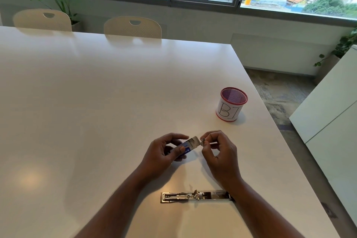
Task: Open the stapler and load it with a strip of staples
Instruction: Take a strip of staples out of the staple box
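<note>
Two hands work above one white bench (96, 92). The left hand (164, 152) clamps one small blue staple box (186, 148), flap open; the right hand (218, 150) pinches one staple strip (203, 139) at its mouth. One stapler (195, 196) lies opened flat nearer the person. One mesh cup (231, 104) stands near the right edge; the bench's left is bare.

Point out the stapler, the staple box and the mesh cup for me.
stapler (195, 197): head view, middle of opened metal body.
staple box (186, 146): head view, blue side.
mesh cup (229, 111): head view, white paper label.
</note>
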Demonstrator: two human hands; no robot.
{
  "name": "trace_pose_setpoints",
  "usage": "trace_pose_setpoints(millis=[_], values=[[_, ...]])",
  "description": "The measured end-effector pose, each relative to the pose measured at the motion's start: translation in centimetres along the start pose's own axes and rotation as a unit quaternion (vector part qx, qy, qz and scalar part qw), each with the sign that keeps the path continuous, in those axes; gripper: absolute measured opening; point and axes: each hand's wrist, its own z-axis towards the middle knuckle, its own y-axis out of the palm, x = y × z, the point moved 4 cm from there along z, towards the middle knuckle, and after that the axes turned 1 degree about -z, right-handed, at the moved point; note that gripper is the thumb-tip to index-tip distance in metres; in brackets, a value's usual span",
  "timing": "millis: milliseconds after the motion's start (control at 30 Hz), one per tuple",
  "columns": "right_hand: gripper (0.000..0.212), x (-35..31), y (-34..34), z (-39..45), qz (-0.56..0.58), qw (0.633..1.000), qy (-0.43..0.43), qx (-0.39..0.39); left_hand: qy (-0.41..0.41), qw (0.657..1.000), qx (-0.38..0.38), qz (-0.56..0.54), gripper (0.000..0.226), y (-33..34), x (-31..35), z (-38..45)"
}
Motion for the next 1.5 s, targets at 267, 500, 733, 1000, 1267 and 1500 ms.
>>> trace_pose_setpoints(millis=[267, 500, 733, 1000, 1267, 1500], values=[[0.019, 0.2, 0.2, -0.4, 0.001, 1.0, -0.004, -0.028, 0.0, 1.0, -0.018, 0.022, 0.044, 0.1, -0.2, 0.1], [0.001, -0.1, 0.5, -0.4, 0.021, 0.998, -0.02, -0.06, -0.007, 1.0, -0.021, 0.02, 0.029, 0.1, -0.4, 0.1], [0.002, -0.7, 0.7, -0.4, 0.014, 0.993, -0.073, -0.087, -0.007, 1.0, -0.014, 0.02, 0.026, 0.0, -0.2, 0.1], [0.01, -0.9, 1.0, -0.4, -0.003, 0.992, -0.07, -0.102, 0.0, 1.0, -0.003, 0.029, 0.026, -0.1, -0.1, 0.0], [0.007, -1.0, 0.7, -0.6, 0.043, 0.994, -0.025, -0.095, -0.005, 1.0, 0.005, 0.011, 0.022, -0.3, -0.1, 0.0], [0.01, -0.8, 0.6, -0.6, 0.079, 0.994, 0.001, -0.081, -0.009, 1.0, 0.019, -0.017, 0.024, -0.4, 0.0, 0.0]])
